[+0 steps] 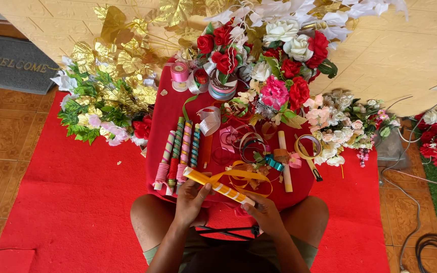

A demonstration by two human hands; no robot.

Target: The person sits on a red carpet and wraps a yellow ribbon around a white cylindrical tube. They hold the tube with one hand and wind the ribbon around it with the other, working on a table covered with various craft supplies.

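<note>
Stick: thin rod [218,186] spirally wrapped in glossy yellow and white ribbon, held slantwise over the near edge of the surface.
Left hand: [190,202] fingers closed round the stick's upper end.
Right hand: [265,212] gripping its lower end.
Ribbon: loose yellow satin loops [244,177] trailing beside the stick.
Surface: low stand draped in red cloth [163,126].
Wrapped sticks: four striped rods [180,149] lying side by side near its left edge.
Far edge: ribbon spools [180,72], red and white fabric roses [289,45], gold foil leaves [127,55].

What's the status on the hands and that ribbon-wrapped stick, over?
Left hand and right hand both grip the yellow ribbon-wrapped stick. Loose yellow ribbon trails beside it. Four finished wrapped sticks lie left, apart.
</note>
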